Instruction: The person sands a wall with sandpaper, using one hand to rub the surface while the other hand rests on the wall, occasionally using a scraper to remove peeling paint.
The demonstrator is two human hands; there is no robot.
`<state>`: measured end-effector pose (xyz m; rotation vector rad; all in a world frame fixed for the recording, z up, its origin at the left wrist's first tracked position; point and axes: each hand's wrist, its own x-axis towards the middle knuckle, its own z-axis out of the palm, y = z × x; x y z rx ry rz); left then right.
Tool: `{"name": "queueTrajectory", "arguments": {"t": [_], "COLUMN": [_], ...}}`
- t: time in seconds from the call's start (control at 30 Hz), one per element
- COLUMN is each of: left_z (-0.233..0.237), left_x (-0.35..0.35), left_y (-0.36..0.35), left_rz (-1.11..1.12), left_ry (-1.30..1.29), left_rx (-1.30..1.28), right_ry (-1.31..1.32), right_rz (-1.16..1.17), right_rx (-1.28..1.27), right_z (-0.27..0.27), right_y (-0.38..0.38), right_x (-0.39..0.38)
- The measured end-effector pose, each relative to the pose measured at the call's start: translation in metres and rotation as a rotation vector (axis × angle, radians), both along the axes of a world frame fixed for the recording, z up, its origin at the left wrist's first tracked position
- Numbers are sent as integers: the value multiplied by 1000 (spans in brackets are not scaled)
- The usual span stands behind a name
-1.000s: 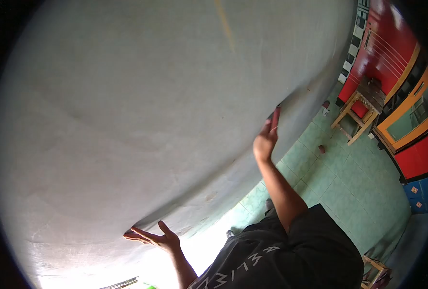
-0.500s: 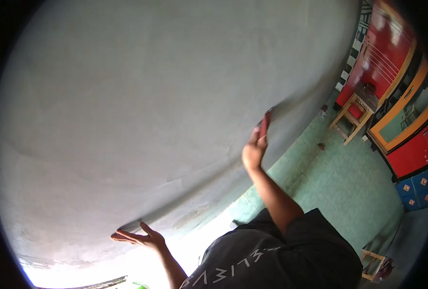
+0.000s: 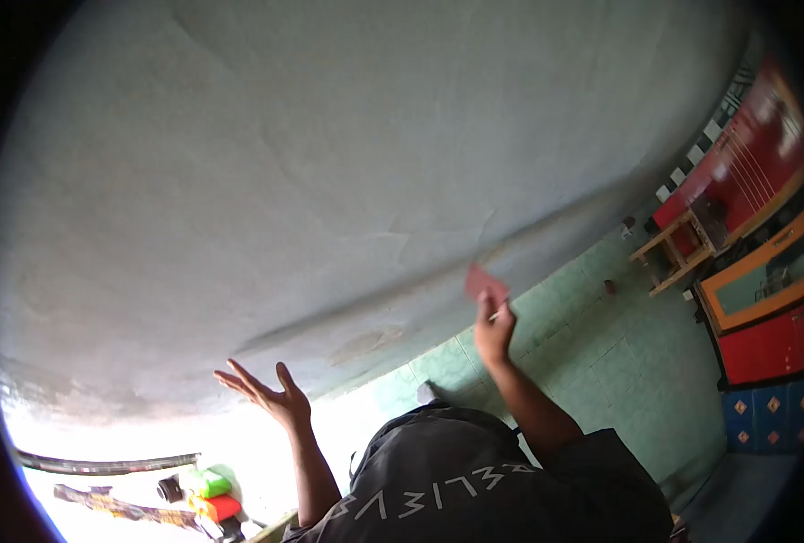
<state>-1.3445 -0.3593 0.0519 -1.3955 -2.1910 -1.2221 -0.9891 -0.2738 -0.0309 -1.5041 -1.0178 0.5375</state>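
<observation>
My right hand (image 3: 494,335) pinches a small, flat, reddish-brown piece of sandpaper (image 3: 486,281) between thumb and fingers. The sheet stands out in front of the grey plastered wall (image 3: 330,163), its flat side facing me. Lower on the left, my left hand (image 3: 280,398) is raised with fingers spread and holds nothing. Its fingertips overlap the lower part of the wall in this view. Faint cracks and a darker, worn patch (image 3: 366,346) mark the plaster between the two hands.
Green floor tiles (image 3: 601,380) run along the wall's foot. To the right stand a wooden stool (image 3: 678,253) and a red and orange cabinet (image 3: 764,299). At the bright lower left are green and orange items (image 3: 212,493) near a doorway.
My right hand has come down and away from the wall with the sandpaper, which has turned flat side towards me. My left hand has lifted off the wall, fingers spreading. The view has shifted.
</observation>
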Motion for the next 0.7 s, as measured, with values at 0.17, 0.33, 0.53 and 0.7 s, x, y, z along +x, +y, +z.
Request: {"name": "queueTrajectory", "arguments": {"t": [0.17,0.33,0.53,0.7], "left_z": [15,27,31,29], "left_x": [9,1,-42,-117], "left_y": [-31,-59,-95,-126], "left_rz": [-32,-11,92,184], "left_ry": [21,59,42,4], "left_rx": [-76,-121,-48,11], "right_ry": [186,-9,-341,-197], "right_rz": [-257,-2,238,84], "right_rx": [379,269,443,420], "right_z": [43,37,63,65], "right_y": [61,73,46,50], "right_x": [33,-13,-101,-129]}}
